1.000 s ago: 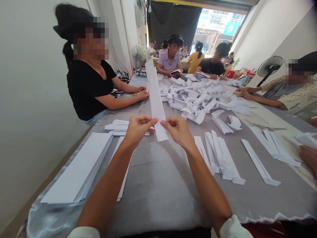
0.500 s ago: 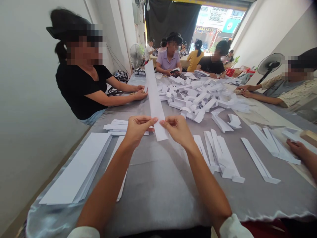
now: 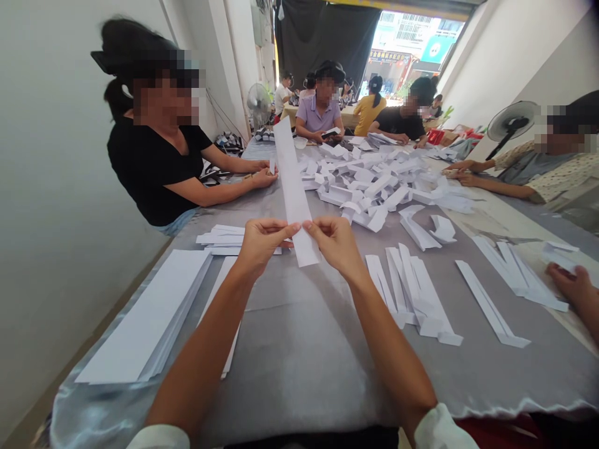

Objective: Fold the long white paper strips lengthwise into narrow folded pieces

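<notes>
"Which step's that?"
"Creasing, perhaps — the left hand (image 3: 262,243) and right hand (image 3: 337,243) both pinch the long white paper strip (image 3: 291,171) tightly, over the shiny grey tablecloth (image 3: 299,349), near middle."
"And next?"
"Even pressure, I'd judge."

The strip (image 3: 289,178) was plain white, like the stack (image 3: 145,312) and the heap (image 3: 374,178). The cloth (image 3: 304,362) was silvery grey, the cuffs (image 3: 442,430) off-white. Among co-workers, the T-shirt (image 3: 145,165) was black, the polo (image 3: 313,115) lilac, the blouse (image 3: 367,115) yellow, the cardigan (image 3: 545,171) cream with dark specks. The curtain (image 3: 322,43) was black.
</notes>
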A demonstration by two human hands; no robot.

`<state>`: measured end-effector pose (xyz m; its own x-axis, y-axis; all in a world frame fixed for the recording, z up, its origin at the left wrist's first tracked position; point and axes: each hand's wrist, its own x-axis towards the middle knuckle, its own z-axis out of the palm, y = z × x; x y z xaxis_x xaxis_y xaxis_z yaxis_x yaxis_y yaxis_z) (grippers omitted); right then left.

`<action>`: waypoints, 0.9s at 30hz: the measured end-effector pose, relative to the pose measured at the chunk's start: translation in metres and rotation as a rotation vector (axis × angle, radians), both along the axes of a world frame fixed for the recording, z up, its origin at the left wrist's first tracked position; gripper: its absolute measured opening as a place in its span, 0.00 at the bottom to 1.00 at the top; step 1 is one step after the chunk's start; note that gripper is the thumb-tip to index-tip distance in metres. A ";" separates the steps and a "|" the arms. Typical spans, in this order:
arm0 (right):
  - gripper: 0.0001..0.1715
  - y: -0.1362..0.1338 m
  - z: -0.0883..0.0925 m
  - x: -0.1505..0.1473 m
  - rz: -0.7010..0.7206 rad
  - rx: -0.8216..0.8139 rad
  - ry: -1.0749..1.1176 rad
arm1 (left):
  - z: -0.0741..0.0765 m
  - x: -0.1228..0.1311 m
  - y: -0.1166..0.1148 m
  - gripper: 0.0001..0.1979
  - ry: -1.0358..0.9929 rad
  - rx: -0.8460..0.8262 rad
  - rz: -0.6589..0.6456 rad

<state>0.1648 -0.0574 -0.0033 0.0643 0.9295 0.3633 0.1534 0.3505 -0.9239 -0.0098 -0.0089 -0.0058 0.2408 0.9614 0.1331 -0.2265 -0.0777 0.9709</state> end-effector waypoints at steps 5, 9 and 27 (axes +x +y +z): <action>0.28 0.001 -0.001 0.001 -0.011 0.022 -0.047 | -0.003 0.001 0.001 0.20 0.006 0.001 0.012; 0.28 0.001 -0.001 0.001 -0.014 0.029 -0.074 | -0.004 0.002 0.002 0.22 0.013 -0.006 0.025; 0.25 0.002 0.000 -0.003 -0.046 0.004 0.004 | -0.001 0.003 0.000 0.24 0.025 0.002 -0.004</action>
